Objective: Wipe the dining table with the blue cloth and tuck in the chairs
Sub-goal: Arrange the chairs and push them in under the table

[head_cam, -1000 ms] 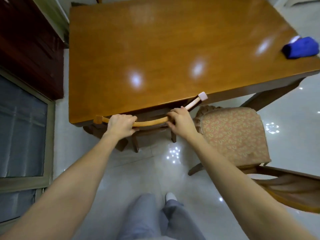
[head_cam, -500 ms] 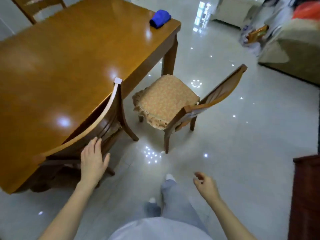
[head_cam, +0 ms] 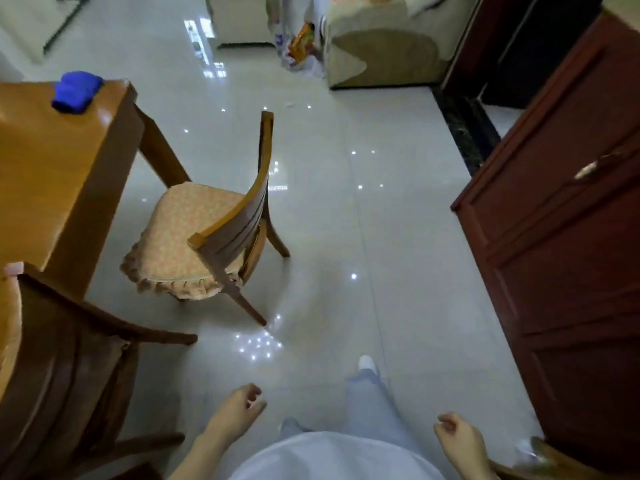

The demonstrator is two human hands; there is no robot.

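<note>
The wooden dining table (head_cam: pixel 52 174) fills the left edge, with the blue cloth (head_cam: pixel 76 91) bunched near its far corner. One wooden chair (head_cam: pixel 69 358) stands pushed against the table at lower left. A second chair with a patterned cushion (head_cam: pixel 187 244) stands pulled out and turned at an angle beside the table leg. My left hand (head_cam: pixel 235 414) hangs low with loosely curled fingers, holding nothing. My right hand (head_cam: pixel 460 441) is at lower right, also loosely curled and empty. Both hands are apart from the chairs.
A dark red cabinet (head_cam: pixel 568 237) lines the right side. A beige sofa (head_cam: pixel 388 46) and bags (head_cam: pixel 301 43) stand at the far end of the glossy tiled floor (head_cam: pixel 346 220). Part of another wooden piece (head_cam: pixel 554 459) shows at the bottom right corner.
Both hands have let go of the near chair's backrest, which now sits against the table. My view has turned right toward the pulled-out chair, and my hands have dropped.
</note>
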